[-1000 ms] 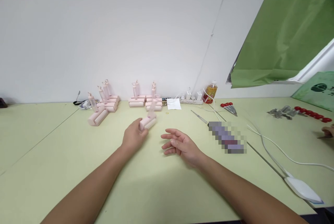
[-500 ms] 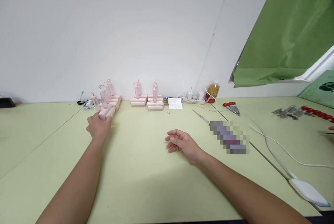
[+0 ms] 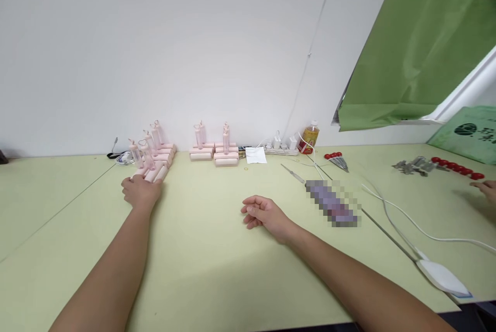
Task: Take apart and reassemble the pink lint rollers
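At the near end of the left row, my left hand has its fingers round a pale pink cylinder-like piece, lying low on the table. Its fingertips are partly hidden behind the piece. Upright clear pink tubes with loops on top stand on that row, close by my fingers. My right hand hovers over the middle of the table, empty, its fingers loosely curled and apart. Farther back, by the wall, two more stacks of pink pieces carry similar tubes.
A power strip with chargers, white paper and a drink bottle line the wall. Right of my hand are a pointed tool, a blurred-out object, white cables and red-ended metal pieces. Another person's hand shows at the right edge.
My left hand has lowered the pink piece, which was tilted, so it lies level at the row's end. The view has shifted slightly right. The other person's hand shows more.
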A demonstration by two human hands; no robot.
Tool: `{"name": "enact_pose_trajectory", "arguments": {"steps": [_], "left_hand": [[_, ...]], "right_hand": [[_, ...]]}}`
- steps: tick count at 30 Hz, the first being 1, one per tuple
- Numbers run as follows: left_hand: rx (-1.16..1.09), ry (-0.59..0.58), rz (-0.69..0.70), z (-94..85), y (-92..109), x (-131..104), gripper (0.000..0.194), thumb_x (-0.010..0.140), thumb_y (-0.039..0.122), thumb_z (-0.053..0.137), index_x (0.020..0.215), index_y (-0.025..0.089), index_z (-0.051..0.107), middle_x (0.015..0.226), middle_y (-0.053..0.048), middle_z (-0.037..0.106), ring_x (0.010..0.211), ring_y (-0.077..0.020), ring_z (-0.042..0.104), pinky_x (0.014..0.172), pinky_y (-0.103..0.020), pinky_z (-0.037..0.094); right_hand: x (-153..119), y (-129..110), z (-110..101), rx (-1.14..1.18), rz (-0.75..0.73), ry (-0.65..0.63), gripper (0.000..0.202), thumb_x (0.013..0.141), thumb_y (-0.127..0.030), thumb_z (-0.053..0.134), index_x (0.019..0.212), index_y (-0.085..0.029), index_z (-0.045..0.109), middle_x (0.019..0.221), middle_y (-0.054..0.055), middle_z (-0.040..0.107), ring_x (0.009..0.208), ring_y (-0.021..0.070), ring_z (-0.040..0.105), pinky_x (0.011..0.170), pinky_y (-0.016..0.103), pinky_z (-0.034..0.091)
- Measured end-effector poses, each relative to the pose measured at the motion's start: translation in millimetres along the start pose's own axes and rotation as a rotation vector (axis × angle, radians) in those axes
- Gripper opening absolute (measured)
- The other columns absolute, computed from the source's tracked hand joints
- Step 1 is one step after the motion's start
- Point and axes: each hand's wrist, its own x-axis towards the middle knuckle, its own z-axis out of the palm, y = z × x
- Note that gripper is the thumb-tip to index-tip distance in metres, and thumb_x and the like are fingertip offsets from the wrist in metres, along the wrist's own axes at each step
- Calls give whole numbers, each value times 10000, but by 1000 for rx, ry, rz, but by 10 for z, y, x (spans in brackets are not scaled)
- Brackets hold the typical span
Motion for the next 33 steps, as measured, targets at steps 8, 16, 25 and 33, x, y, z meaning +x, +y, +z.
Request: {"name": "enact_pose_trajectory", "arguments": {"steps": [8, 16, 25, 33], "left_hand": [[-113, 258, 116, -159, 173, -167, 679, 766, 540, 587, 1271, 123, 406, 1461, -204, 258, 1324, -396, 296, 1066, -537, 282], [-247, -32, 683, 11, 1106, -567, 367, 822, 373, 517, 1119, 163, 559, 1187, -113, 571, 1194, -283, 470, 1032, -393, 348], [-298, -386, 432, 531, 2000, -374, 661, 807, 524, 525, 1305, 99, 439, 1291, -206, 554, 1093, -318, 576, 825, -390, 458], [-220, -354, 569, 628, 2327, -353, 355, 759, 354, 583, 1055, 161, 613, 990, -114, 689, 907, -266, 622, 743, -327, 433]], "right_hand": [[24, 59, -15, -18, -8, -24, 315, 747, -381, 718, 969, -174, 633, 870, 40, 660, 688, 135, 643, 632, 304, 544], [57, 78, 36, -34, -21, -11, 317, 716, -376, 730, 941, -174, 632, 828, 27, 650, 662, 131, 637, 578, 276, 531], [67, 81, 83, -67, -8, -3, 323, 688, -372, 750, 916, -182, 620, 801, 14, 632, 648, 131, 619, 556, 274, 513], [72, 117, 90, -63, -10, -16, 297, 706, -364, 734, 916, -186, 624, 791, 6, 614, 649, 125, 614, 559, 264, 509]]}}
